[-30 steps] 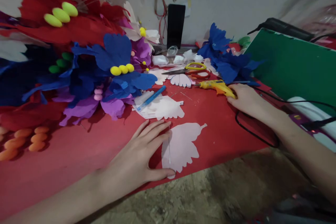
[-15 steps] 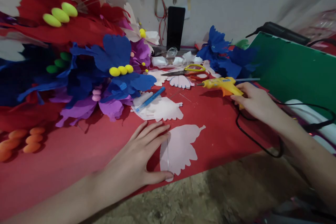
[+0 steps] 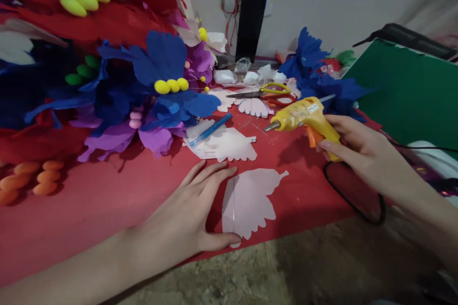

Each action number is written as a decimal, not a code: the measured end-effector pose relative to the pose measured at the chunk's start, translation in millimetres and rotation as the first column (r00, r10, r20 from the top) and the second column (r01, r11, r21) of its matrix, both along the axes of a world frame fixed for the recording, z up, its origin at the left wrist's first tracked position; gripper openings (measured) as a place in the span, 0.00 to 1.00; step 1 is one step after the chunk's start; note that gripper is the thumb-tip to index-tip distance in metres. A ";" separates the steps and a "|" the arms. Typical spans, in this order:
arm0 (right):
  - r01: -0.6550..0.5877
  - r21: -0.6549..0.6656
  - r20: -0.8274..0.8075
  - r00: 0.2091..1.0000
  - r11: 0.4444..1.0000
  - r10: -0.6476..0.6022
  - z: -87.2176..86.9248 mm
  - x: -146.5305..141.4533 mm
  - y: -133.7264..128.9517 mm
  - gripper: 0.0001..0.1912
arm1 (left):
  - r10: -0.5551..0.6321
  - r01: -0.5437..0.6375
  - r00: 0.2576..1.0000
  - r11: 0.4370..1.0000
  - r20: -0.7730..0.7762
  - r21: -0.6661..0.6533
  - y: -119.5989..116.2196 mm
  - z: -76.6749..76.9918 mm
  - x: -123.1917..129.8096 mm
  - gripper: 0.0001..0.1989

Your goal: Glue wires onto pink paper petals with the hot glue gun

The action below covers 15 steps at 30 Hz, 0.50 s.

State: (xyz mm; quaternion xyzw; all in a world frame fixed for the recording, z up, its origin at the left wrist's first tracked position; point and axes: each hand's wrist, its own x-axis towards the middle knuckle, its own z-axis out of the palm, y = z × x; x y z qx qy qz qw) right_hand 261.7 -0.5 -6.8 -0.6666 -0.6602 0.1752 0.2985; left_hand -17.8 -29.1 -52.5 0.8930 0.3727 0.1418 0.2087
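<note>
My left hand (image 3: 193,207) rests with fingers spread at the left edge of a pale pink butterfly-wing cutout (image 3: 252,202). Its thumb and index fingertip touch the paper near the two ends of a thin straight wire (image 3: 234,200) lying along that edge. In my right hand (image 3: 365,150) is a yellow glue gun (image 3: 300,115), gripped by its handle, with the orange trigger (image 3: 312,136) showing. The gun is raised above the red table, and its metal nozzle points left. Beyond the cutout, a blue pen (image 3: 211,130) lies on more white wing cutouts (image 3: 234,145).
Paper butterflies (image 3: 166,57) in blue, red and purple are heaped on the left. Scissors (image 3: 259,93) with yellow and red handles lie farther back. A dark phone (image 3: 250,28) leans against the wall. On the right stand a green board (image 3: 408,90) and a black cord (image 3: 352,205).
My right hand has lifted the glue gun off to a nearer position, its nozzle now tilted down to the left. The left hand stays on the cutout; the view has shifted slightly.
</note>
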 end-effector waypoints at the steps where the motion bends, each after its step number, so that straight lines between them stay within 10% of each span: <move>1: -0.035 0.060 0.048 0.998 0.998 0.033 -1.4 -1.4 -1.3 0.26 | 0.013 -0.013 1.000 1.000 -0.004 -0.021 -0.4 2.6 1.4 0.43; 9: -0.342 0.314 0.568 0.815 0.886 0.114 -18.5 -21.0 -13.8 0.35 | 0.006 -0.005 1.000 0.996 0.014 -0.088 -0.1 7.7 3.4 0.36; 15: -0.467 0.306 0.642 0.745 0.829 0.183 -25.9 -24.2 -20.7 0.22 | -0.006 0.007 0.999 1.000 0.048 -0.011 -1.0 2.0 1.9 0.40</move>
